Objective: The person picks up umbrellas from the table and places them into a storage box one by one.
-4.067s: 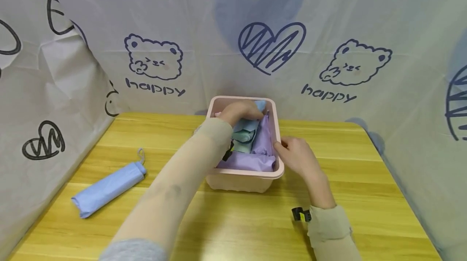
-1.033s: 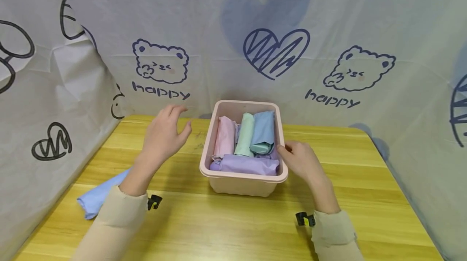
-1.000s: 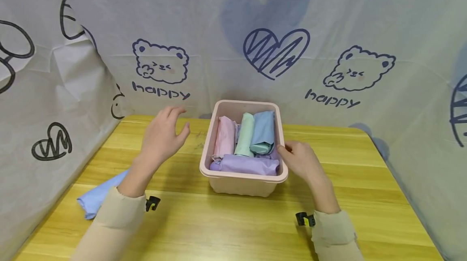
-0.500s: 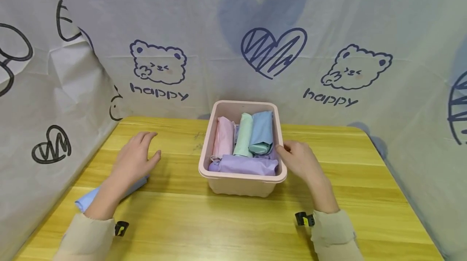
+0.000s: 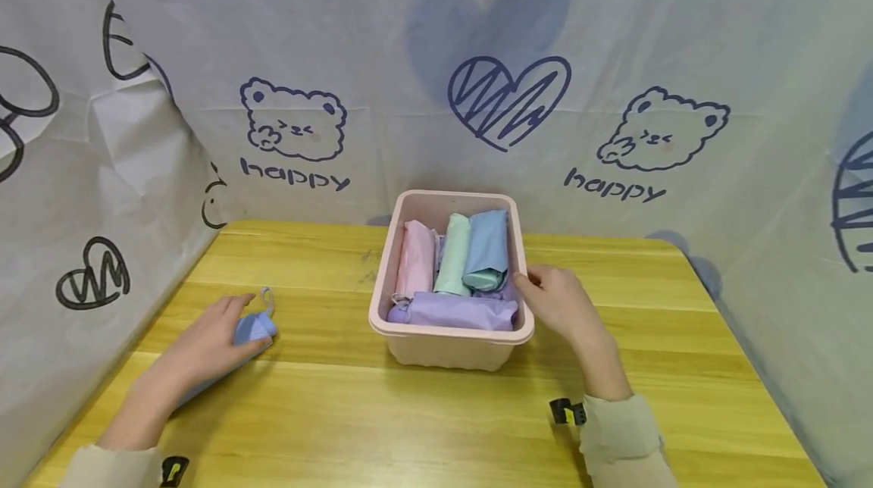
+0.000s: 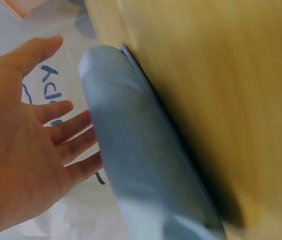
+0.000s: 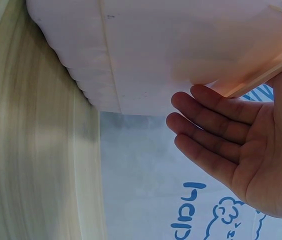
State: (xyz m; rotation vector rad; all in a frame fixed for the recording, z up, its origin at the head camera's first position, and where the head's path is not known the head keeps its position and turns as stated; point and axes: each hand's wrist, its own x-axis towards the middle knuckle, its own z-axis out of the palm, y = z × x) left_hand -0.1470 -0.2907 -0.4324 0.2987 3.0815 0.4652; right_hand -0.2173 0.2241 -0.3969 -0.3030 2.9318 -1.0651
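Note:
A light-blue folding umbrella (image 5: pixel 254 327) in its sleeve, with a wrist loop, lies on the table at the left. Over it reaches my left hand (image 5: pixel 206 345), thumb spread from the fingers; the left wrist view has the fingertips right at the side of the umbrella (image 6: pixel 136 135). My right hand (image 5: pixel 561 302) holds the right rim of a pink plastic bin (image 5: pixel 446 353), thumb at the rim and fingers along the outer wall (image 7: pixel 146 55). Inside the bin are a purple umbrella (image 5: pixel 464 311) across the front, a pink one (image 5: pixel 417 257), a mint one (image 5: pixel 453 253) and a blue one (image 5: pixel 487 238).
The wooden table (image 5: pixel 382 427) has its back edge against a white cloth backdrop (image 5: pixel 402 124) printed with bears and hearts. More cloth hangs at the left and right sides. The bin stands near the back edge.
My left hand has come out of the bin and moved left and down onto the blue umbrella. A mint and a blue umbrella now lie uncovered in the bin. The right hand stays at the rim.

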